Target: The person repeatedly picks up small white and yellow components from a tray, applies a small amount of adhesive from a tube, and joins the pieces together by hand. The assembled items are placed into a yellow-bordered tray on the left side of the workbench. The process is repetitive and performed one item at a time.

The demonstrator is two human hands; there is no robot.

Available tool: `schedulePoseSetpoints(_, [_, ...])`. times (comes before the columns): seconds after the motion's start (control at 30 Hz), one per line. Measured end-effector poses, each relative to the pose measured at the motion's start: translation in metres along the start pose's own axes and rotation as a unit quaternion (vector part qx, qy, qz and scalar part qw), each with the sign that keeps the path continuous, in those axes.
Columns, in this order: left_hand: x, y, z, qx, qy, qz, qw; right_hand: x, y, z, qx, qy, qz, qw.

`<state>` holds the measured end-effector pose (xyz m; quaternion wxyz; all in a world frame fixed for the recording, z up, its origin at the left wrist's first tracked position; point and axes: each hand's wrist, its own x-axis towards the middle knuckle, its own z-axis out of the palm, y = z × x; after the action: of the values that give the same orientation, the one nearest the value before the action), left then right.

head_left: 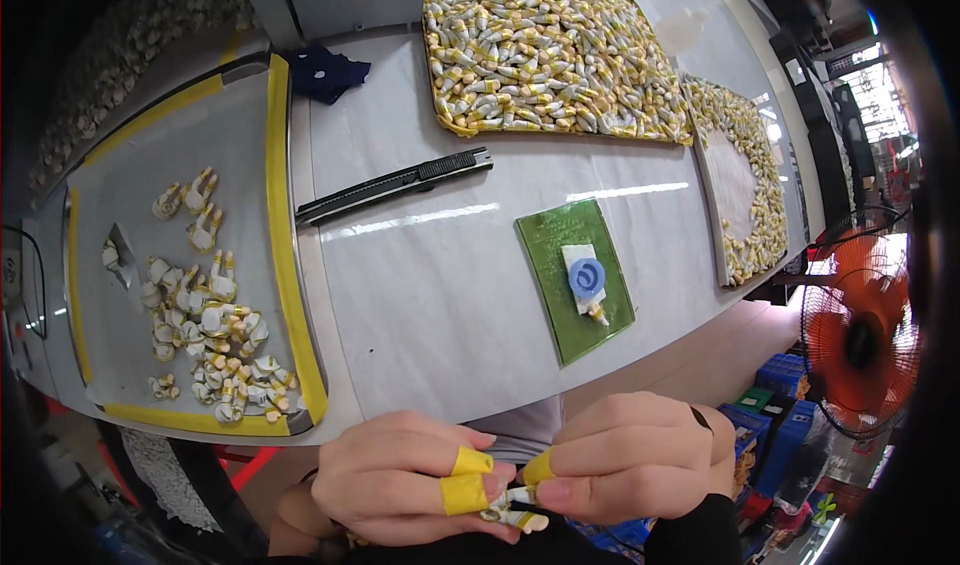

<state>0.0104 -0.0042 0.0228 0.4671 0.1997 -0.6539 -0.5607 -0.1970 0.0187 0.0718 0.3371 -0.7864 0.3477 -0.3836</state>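
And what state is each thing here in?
Left hand: closed on small pieces
Right hand: pinching at these pieces
Yellow-taped tray: partly covered with loose pieces
Box cutter: lying down, blade position unclear
Large tray: densely filled
Smaller tray: bare in the middle
Green plate: flat, blue disc on top
Dark cloth: crumpled
Fan: cannot tell whether spinning

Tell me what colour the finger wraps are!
The finger wraps are yellow; they show best in the head view.

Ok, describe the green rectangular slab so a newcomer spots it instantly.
On the glossy pale-grey tabletop, look beyond the right hand. There lies the green rectangular slab; unlike the slim black cutter to its left, it is broad and carries a round blue disc.
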Motion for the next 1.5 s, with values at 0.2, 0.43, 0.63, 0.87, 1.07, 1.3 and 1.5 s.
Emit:
schedulePoseSetpoints(0.2, [0.002,0.003,-0.001,0.067,-0.006,0.045,0.997,0.009,0.002,-0.004,0.022,-0.054,-0.038,0.998])
schedulePoseSetpoints(0.43, [0.003,0.002,0.000,0.073,0.003,0.048,0.996,0.013,0.006,-0.006,0.034,-0.067,-0.039,0.996])
schedulePoseSetpoints(0.63, [0.004,0.001,0.000,0.060,0.003,0.050,0.997,0.012,0.006,-0.005,0.042,-0.060,-0.019,0.997])
schedulePoseSetpoints(0.87, [0.005,0.000,0.004,0.106,0.025,0.054,0.993,0.006,0.001,-0.002,-0.015,-0.020,-0.002,1.000])
schedulePoseSetpoints(1.07, [0.005,-0.001,-0.001,0.158,0.012,0.055,0.986,0.006,-0.006,0.004,-0.029,-0.008,0.054,0.998])
schedulePoseSetpoints(1.3, [0.001,-0.006,-0.002,-0.249,0.029,-0.158,0.955,0.012,0.017,-0.002,0.129,0.047,0.076,0.988])
schedulePoseSetpoints(1.5, [0.002,-0.007,-0.006,-0.333,-0.029,-0.217,0.917,0.020,0.017,-0.002,0.190,-0.039,0.086,0.977])
